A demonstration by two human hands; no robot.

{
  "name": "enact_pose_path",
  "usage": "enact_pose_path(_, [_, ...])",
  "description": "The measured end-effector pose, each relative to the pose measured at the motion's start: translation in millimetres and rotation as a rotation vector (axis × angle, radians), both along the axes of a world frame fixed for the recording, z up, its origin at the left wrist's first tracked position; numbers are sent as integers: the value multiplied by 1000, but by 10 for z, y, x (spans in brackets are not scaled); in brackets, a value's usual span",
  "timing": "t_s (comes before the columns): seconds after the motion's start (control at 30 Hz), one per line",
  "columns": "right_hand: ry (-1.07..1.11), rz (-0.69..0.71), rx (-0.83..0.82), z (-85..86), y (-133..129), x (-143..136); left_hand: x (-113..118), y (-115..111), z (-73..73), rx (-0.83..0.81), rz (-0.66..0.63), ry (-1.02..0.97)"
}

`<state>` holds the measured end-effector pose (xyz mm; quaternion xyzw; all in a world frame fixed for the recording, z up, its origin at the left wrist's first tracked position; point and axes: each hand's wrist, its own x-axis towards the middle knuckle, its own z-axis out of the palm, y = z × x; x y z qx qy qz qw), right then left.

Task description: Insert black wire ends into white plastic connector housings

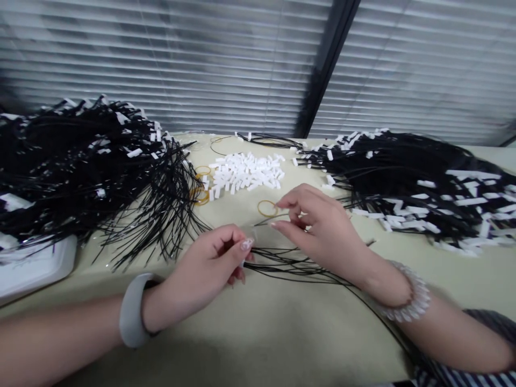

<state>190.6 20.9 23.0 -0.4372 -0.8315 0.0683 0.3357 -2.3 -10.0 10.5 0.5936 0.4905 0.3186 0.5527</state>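
Note:
My left hand [220,255] is closed in a pinch around one end of a bundle of thin black cables [288,263], with a bit of white showing at the fingers. The cables run right, passing beneath my right hand [316,223]. That hand is bent above the table, its thumb and index finger apart. Its index fingertip is at the edge of a yellow rubber band [267,208]; whether it touches the band is unclear. A thin dark wire [271,219] lies between the thumb and index finger. I cannot tell whether the curled fingers touch it.
A pile of small white connectors [248,172] lies mid-table, with more rubber bands [200,196] at its left. Large heaps of black cables with white ends stand left [80,172] and right [411,177]. A white tray [66,263] sits under the left heap. Window blinds [181,64] rise behind.

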Motion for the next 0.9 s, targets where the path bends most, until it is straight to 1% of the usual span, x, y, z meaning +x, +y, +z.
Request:
enact_pose_path(0.07, [-101, -52, -30, -31, 23, -5, 10, -7, 25, -9, -1, 9])
enact_pose_path(0.2, [-516, -66, -22, -61, 38, -17, 17, -16, 32, 2, -30, 19])
enact_pose_path(0.23, [-583, -72, -15, -65, 37, -17, 13, -15, 25, 9, -38, 23])
enact_pose_path(0.3, [-636, -91, 4, -61, 33, -8, 0, -10, 5, 22, -49, 15])
enact_pose_path(0.37, [-656, -113, 58, -40, 23, 12, -16, -1, -17, 24, -57, -15])
enact_pose_path(0.43, [-652, -130, 150, -7, 6, 33, -28, 9, -33, 16, -64, -55])
enact_pose_path(0.57, [-486, -107, 306, 36, -54, 26, -27, 15, -46, -3, -43, -89])
enact_pose_path(0.63, [-436, -70, 343, 30, -83, -3, -20, 13, -46, -9, -21, -100])
enact_pose_path(0.8, [-441, 26, 386, -6, -101, -47, -10, 17, -37, -51, 4, -116])
enact_pose_path(0.9, [-383, 41, 381, -9, -93, -44, -7, 29, -33, -84, 20, -133])
